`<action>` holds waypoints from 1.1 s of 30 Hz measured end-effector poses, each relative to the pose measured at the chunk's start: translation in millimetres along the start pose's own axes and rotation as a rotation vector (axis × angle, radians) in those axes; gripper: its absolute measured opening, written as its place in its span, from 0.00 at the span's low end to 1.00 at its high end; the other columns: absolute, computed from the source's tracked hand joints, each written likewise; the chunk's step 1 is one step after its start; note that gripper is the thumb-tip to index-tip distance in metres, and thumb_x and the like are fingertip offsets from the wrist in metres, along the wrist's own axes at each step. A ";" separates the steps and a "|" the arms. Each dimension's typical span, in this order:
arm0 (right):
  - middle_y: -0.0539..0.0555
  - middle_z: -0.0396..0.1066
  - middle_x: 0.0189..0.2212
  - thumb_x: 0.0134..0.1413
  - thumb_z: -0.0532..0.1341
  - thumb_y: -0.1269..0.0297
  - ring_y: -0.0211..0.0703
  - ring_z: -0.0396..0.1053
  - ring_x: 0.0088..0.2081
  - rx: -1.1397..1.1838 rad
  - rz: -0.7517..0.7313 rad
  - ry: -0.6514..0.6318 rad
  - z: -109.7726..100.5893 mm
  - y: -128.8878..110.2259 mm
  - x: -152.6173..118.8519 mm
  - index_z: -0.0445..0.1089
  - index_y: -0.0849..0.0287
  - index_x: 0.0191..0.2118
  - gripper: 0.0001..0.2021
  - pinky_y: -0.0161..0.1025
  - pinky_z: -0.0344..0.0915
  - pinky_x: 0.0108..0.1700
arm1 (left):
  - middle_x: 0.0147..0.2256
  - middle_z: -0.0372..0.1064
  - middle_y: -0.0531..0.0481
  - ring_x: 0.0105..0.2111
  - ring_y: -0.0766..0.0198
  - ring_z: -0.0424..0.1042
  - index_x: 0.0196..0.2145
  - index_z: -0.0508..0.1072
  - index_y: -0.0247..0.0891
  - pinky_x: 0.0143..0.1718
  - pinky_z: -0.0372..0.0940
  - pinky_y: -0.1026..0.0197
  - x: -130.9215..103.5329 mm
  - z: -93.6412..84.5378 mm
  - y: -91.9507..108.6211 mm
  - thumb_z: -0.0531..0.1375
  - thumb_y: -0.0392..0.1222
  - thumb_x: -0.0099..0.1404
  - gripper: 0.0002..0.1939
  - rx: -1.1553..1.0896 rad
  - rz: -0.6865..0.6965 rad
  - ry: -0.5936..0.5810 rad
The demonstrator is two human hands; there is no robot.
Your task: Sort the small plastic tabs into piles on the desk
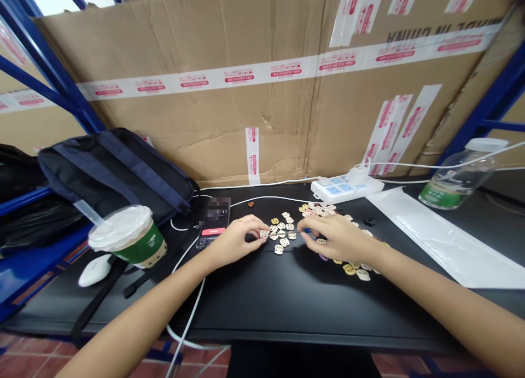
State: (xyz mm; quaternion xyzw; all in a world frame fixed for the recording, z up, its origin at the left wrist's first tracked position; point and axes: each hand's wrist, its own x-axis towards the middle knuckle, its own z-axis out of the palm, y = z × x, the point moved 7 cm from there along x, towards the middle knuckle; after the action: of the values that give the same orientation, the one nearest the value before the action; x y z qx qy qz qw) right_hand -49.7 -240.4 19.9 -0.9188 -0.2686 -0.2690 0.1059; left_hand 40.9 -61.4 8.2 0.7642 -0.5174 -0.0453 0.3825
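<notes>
Far left on the black tabletop (266,301): white computer mouse (95,269), then a clear plastic cup with green sleeve, sealed lid and straw (130,237), standing upright in front of a dark navy fabric bag (118,173). A black smartphone with lit screen (214,224) lies flat just left of the left hand (234,240). Left hand's fingertips are pinched on one small cream plastic clip piece (264,234) at the edge of the scattered pile of cream and yellow clip pieces (287,227) mid-table. Right hand (337,237) rests over the pile's right part, fingers closed on a thin blue-tipped tool (307,231); hands close, not touching. Behind: white power strip with plugged charger (346,187). Right: flat white plastic sheet (443,238), clear plastic jar with white lid and green label (461,175). Taped brown cardboard (254,82) stands behind.
</notes>
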 end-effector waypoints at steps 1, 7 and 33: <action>0.48 0.74 0.29 0.62 0.55 0.68 0.36 0.69 0.26 -0.003 -0.006 -0.004 0.2 -0.6 0.2 0.69 0.56 0.40 0.06 0.36 0.57 0.33 | 0.44 0.71 0.44 0.36 0.67 0.74 0.48 0.77 0.35 0.44 0.73 0.61 -0.1 0.5 0.1 0.61 0.37 0.67 0.12 -0.006 -0.003 0.000; 0.48 0.75 0.31 0.63 0.55 0.68 0.35 0.68 0.26 0.014 -0.028 -0.005 -1.1 -3.4 0.6 0.70 0.56 0.40 0.06 0.36 0.55 0.32 | 0.42 0.72 0.44 0.35 0.67 0.74 0.46 0.78 0.35 0.43 0.73 0.61 0.6 1.3 -0.1 0.62 0.38 0.66 0.12 0.011 -0.002 0.016; 0.51 0.77 0.32 0.70 0.53 0.63 0.39 0.72 0.28 -0.133 -0.101 -0.001 3.9 -10.4 -1.2 0.74 0.57 0.45 0.11 0.37 0.60 0.33 | 0.38 0.72 0.47 0.34 0.65 0.77 0.44 0.79 0.33 0.42 0.75 0.61 0.3 0.8 -3.3 0.66 0.42 0.63 0.13 -0.069 -0.040 0.041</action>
State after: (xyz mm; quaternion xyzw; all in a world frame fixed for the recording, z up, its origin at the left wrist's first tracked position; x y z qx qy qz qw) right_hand -54.6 -230.9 16.6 -0.9094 -0.2960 -0.2907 0.0306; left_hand 43.2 -61.5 5.6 0.7615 -0.4920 -0.0551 0.4184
